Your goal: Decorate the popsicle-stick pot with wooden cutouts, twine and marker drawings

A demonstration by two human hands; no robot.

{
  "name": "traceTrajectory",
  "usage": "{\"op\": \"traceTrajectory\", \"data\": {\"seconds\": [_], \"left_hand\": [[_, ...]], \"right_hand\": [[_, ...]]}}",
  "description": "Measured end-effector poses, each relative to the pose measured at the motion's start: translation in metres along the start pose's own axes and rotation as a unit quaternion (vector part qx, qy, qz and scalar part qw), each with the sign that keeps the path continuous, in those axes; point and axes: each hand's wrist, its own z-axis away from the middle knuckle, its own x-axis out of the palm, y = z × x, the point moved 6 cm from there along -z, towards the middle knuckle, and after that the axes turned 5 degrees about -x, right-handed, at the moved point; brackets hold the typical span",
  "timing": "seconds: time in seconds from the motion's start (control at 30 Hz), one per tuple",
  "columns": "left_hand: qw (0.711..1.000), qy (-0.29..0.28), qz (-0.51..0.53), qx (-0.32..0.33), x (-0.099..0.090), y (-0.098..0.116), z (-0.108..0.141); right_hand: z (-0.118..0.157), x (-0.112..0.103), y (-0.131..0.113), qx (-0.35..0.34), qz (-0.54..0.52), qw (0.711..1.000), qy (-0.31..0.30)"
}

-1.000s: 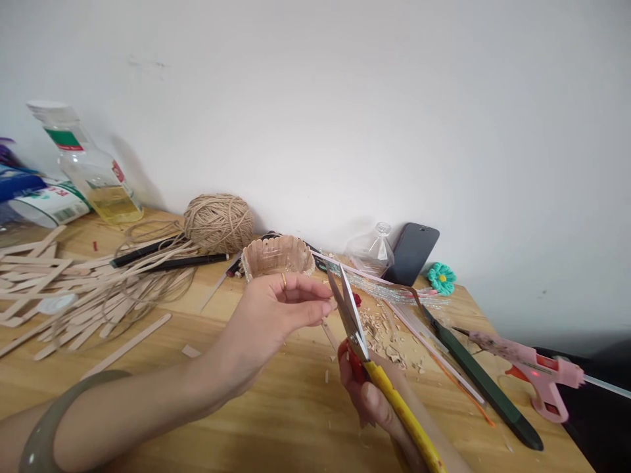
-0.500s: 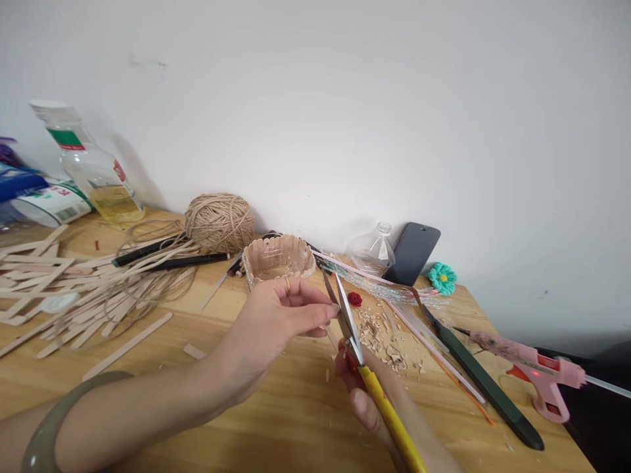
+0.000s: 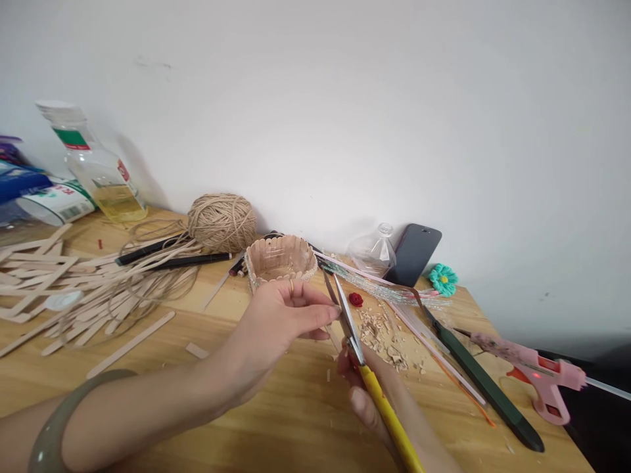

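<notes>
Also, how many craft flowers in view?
2: red rose just right of the scissors, teal flower beside the phone. Others could be hidden.

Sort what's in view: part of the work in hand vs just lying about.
Likely in work: yellow-handled scissors in right hand; wooden strip beside left hand; wood clippings; perhaps small basket, glue gun.
Likely lying about: phone, twine ball, bottle, teal flower.

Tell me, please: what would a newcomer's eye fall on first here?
It would probably fall on the yellow-handled scissors in the right hand, blades parted next to the left hand. After that, perhaps the pink glue gun at the right edge of the table, then the teal flower just right of the phone.
</notes>
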Motion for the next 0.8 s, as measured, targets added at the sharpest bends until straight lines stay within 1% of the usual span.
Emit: {"op": "traceTrajectory", "data": {"seconds": [0.23, 0.47, 0.63, 0.8], "left_hand": [[1.0, -0.001, -0.001, -0.001, 0.0012, 0.0001, 0.0016], [1.0, -0.001, -0.002, -0.005, 0.0014, -0.0003, 0.0012], [1.0, -0.003, -0.003, 0.0, 0.0022, 0.0012, 0.0007], [1.0, 0.002, -0.009, 0.012, 0.0017, 0.0035, 0.0023]], "right_hand": [[-0.0008, 0.0004, 0.0024, -0.001, 0.003, 1.0, -0.019], [-0.0008, -0.0013, 0.0051, -0.014, -0.009, 1.0, -0.015], [-0.0004, 0.0, 0.0078, -0.004, -0.02, 0.999, -0.034], [-0.0016, -0.0006, 0.0032, 0.015, -0.018, 0.999, -0.044]]}}
